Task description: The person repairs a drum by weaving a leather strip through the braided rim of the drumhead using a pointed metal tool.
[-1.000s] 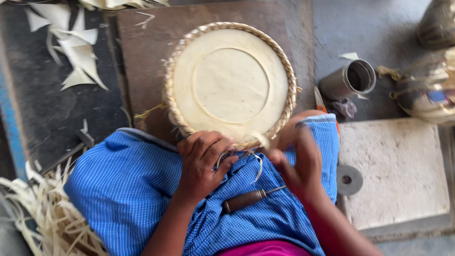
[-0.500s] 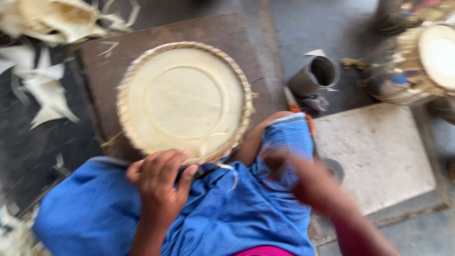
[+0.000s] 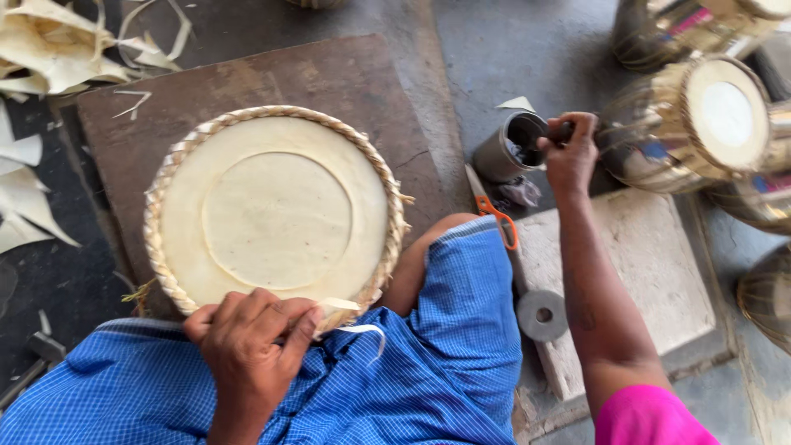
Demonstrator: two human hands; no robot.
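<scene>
Resting on a brown board (image 3: 329, 74), a round drumhead (image 3: 276, 218) with a braided rim is seen in the head view, its near edge against the blue checked cloth (image 3: 428, 371) over the person's lap. The left hand (image 3: 251, 342) is laid on that near rim, fingers curled together and closed on the braid and a pale strip (image 3: 362, 330) that trails from it onto the cloth.

The right hand (image 3: 571, 152) is stretched out well apart from the drumhead, to the right, fingers clamped around a dark handle (image 3: 560, 130) whose end is dipped into a metal cup (image 3: 511, 147) on the grey floor. Just beside the cup, a small tool with orange handles (image 3: 494, 213) is laid between the board and a pale stone slab (image 3: 643, 272). A grey disc (image 3: 542, 315) with a hole is set at the slab's near left edge. Shiny drums (image 3: 700, 124) are stood at the upper right, one with its pale head turned up. Pale cut scraps (image 3: 49, 49) are scattered at the upper left.
</scene>
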